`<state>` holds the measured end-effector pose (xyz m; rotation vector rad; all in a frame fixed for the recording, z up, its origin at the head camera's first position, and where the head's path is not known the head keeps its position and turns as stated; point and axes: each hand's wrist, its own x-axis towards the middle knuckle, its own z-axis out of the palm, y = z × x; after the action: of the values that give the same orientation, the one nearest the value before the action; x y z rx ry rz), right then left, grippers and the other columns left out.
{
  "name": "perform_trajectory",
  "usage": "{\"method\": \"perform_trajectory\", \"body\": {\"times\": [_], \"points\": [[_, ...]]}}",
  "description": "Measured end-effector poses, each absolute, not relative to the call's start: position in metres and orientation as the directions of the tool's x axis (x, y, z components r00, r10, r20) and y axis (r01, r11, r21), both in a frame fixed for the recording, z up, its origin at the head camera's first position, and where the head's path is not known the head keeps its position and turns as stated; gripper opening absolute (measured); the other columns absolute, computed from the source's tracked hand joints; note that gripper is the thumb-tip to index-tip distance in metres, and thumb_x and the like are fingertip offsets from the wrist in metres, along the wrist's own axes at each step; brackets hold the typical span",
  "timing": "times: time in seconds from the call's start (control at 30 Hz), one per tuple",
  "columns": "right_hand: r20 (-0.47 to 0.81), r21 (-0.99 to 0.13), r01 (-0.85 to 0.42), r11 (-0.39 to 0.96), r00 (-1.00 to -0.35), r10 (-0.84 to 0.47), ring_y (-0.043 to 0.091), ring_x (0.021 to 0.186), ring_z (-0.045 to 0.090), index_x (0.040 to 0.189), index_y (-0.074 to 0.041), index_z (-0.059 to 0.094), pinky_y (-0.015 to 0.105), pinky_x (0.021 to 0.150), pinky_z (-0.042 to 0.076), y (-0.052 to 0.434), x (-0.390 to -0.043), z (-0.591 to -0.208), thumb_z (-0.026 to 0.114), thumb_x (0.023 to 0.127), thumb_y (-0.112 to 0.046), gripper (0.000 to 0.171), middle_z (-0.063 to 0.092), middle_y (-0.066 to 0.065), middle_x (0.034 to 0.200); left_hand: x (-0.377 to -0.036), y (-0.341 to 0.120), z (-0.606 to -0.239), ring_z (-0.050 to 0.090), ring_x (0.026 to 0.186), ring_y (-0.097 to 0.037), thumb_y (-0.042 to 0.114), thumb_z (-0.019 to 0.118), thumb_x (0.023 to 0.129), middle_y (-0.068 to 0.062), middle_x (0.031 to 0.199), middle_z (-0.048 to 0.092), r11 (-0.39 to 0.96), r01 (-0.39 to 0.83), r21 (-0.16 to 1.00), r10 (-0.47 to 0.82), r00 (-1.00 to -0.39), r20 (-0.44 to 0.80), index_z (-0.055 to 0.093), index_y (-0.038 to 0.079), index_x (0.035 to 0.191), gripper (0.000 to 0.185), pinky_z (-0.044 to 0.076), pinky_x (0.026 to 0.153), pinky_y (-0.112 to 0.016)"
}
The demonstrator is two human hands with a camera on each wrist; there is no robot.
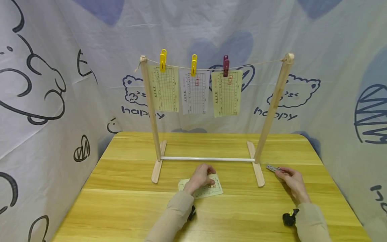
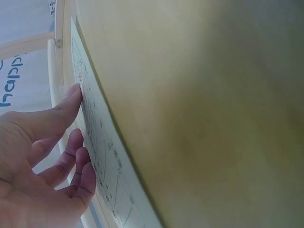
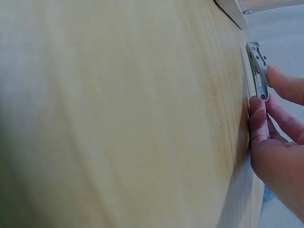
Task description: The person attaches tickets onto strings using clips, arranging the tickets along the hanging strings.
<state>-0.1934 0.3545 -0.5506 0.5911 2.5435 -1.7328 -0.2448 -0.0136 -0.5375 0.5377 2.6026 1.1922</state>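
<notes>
A pale yellow printed slip [image 1: 215, 191] lies on the table in front of the rack's white crossbar. Over it is my left hand [image 1: 200, 178], fingers loosely bent and spread apart; in the left wrist view its thumb tip and fingertips are right at the printed face [image 2: 102, 128]. My right hand [image 1: 292, 183] pinches a grey clothespin [image 1: 273, 168] between thumb and fingers, close over the table to the right of the rack's foot. The right wrist view shows the clothespin [image 3: 258, 71] pointing away from the fingers.
A wooden rack [image 1: 273, 111] carries a string with a yellow slip [image 1: 165, 90], a white slip [image 1: 194, 94] and another yellow slip [image 1: 226, 95], hung by two yellow clothespins [image 1: 194, 65] and one dark red clothespin [image 1: 226, 66]. Behind hangs a patterned curtain [image 1: 187, 27].
</notes>
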Motion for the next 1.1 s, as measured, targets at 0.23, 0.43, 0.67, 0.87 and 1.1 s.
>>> {"method": "perform_trajectory", "body": {"times": [0.23, 0.43, 0.67, 0.87, 1.1], "points": [[-0.194, -0.902, 0.288, 0.322, -0.936, 0.294, -0.006, 0.077, 0.053, 0.141, 0.012, 0.046, 0.014, 0.066, 0.051, 0.355, -0.194, -0.550, 0.061, 0.100, -0.017, 0.053, 0.057, -0.020, 0.086, -0.246, -0.014, -0.537, 0.054, 0.085, -0.015, 0.000, 0.087, 0.072, -0.007, 0.095, 0.066, 0.602, 0.246, 0.760, 0.421, -0.906, -0.040, 0.070, 0.005, 0.099, 0.033, 0.051, 0.079, -0.029], [-0.199, -0.900, 0.293, 0.324, -0.935, 0.293, -0.004, 0.077, 0.053, 0.142, 0.012, 0.045, 0.015, 0.065, 0.051, 0.355, -0.194, -0.552, 0.062, 0.100, -0.020, 0.055, 0.058, -0.017, 0.088, -0.247, -0.014, -0.537, 0.055, 0.083, -0.015, 0.000, 0.088, 0.069, -0.007, 0.093, 0.067, 0.616, 0.245, 0.748, 0.418, -0.907, -0.046, 0.071, 0.004, 0.097, 0.033, 0.052, 0.077, -0.028], [-0.219, -0.927, 0.289, 0.239, -0.934, 0.281, -0.005, 0.080, 0.054, 0.142, 0.013, 0.044, 0.015, 0.068, 0.051, 0.355, -0.194, -0.548, 0.064, 0.100, -0.021, 0.058, 0.059, -0.018, 0.091, -0.249, -0.015, -0.537, 0.062, 0.078, -0.016, 0.006, 0.088, 0.072, -0.009, 0.090, 0.074, 0.643, 0.268, 0.717, 0.419, -0.907, -0.036, 0.075, 0.002, 0.090, 0.022, 0.056, 0.073, -0.028], [-0.210, -0.947, 0.267, 0.179, -0.936, 0.282, -0.004, 0.080, 0.059, 0.139, 0.013, 0.046, 0.015, 0.069, 0.054, 0.353, -0.195, -0.543, 0.065, 0.099, -0.023, 0.057, 0.061, -0.017, 0.089, -0.252, -0.019, -0.538, 0.058, 0.067, -0.008, 0.010, 0.085, 0.077, -0.008, 0.083, 0.075, 0.604, 0.310, 0.734, 0.450, -0.893, 0.007, 0.077, 0.003, 0.085, 0.014, 0.052, 0.061, -0.021], [-0.173, -0.963, 0.236, 0.128, -0.911, 0.374, -0.005, 0.073, 0.064, 0.138, 0.010, 0.049, 0.015, 0.067, 0.055, 0.347, -0.193, -0.541, 0.061, 0.101, -0.020, 0.050, 0.066, -0.024, 0.075, -0.249, -0.022, -0.528, 0.057, 0.071, -0.008, 0.013, 0.077, 0.088, -0.011, 0.092, 0.076, 0.567, 0.364, 0.739, 0.465, -0.882, 0.077, 0.079, 0.004, 0.092, 0.011, 0.048, 0.061, -0.017]]}}
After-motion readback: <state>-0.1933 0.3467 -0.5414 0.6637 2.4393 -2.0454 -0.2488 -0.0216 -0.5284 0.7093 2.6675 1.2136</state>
